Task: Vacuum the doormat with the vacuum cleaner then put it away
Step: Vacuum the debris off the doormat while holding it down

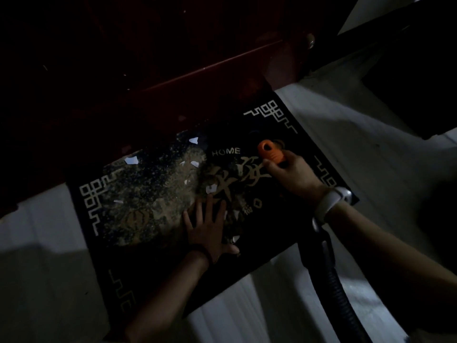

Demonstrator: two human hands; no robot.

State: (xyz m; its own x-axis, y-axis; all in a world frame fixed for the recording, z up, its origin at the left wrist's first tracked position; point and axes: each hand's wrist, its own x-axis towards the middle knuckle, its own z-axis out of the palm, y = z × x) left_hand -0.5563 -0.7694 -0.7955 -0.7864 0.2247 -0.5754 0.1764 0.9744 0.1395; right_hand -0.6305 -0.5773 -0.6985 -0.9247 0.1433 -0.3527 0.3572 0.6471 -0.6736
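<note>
The doormat (pixel 153 206) lies on the pale floor against the dark door, strewn with grit and paper scraps (pixel 131 160). The left hand (pixel 207 229) presses flat on it, fingers spread, while the right hand (pixel 291 174) grips the vacuum's orange nozzle (pixel 268 151) at the mat's far right. Vacuuming looks barely begun; next the nozzle should sweep left across the grit.

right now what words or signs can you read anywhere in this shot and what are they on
"HOME": pale capitals on the dark doormat, above the large characters.
Large gold brush-style characters on the doormat, right of the dirt patch: too blurred and partly hidden by the right hand to read.
Small gold mark near the diamond shape on the doormat: too small to read.
Orange vacuum handle: no readable text.
White wristband: no readable text.
</note>
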